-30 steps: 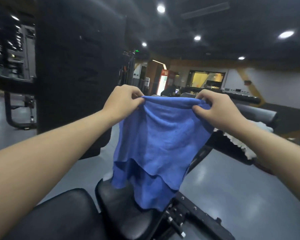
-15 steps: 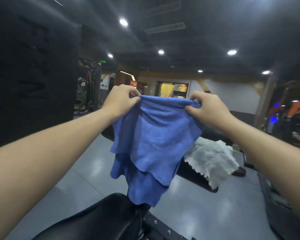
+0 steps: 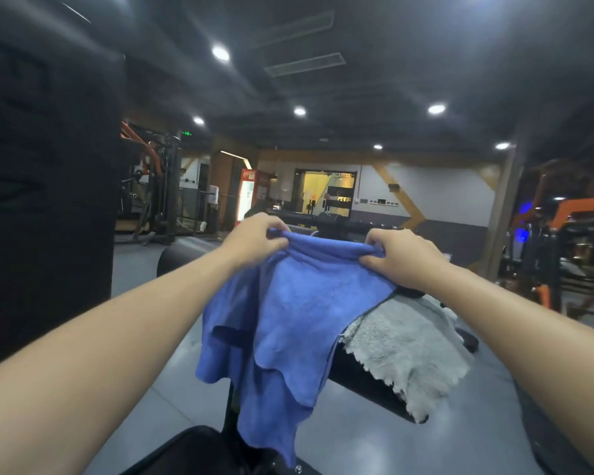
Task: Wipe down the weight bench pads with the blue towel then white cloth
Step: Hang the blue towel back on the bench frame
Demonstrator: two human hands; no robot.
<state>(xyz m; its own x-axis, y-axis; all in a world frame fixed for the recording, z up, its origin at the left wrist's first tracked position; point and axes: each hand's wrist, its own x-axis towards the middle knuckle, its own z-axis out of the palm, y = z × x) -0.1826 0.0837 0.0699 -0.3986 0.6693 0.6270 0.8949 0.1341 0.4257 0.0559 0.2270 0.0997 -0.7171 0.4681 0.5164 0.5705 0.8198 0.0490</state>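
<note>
I hold the blue towel up in front of me by its top edge. My left hand pinches its left corner and my right hand pinches the right corner. The towel hangs folded in layers, its lower end reaching down to the black seat pad at the bottom of the view. The white cloth lies draped over a black bench pad just right of and behind the towel. Another black pad end shows behind my left forearm.
A large black punching bag fills the left side. Orange and black gym machines stand at the right, a rack at the left back. Grey floor lies between the benches.
The view has swung right and up, bringing the white cloth and its pad closer to centre. Both hands keep the same grip on the towel's top edge; the towel hangs slightly lower.
</note>
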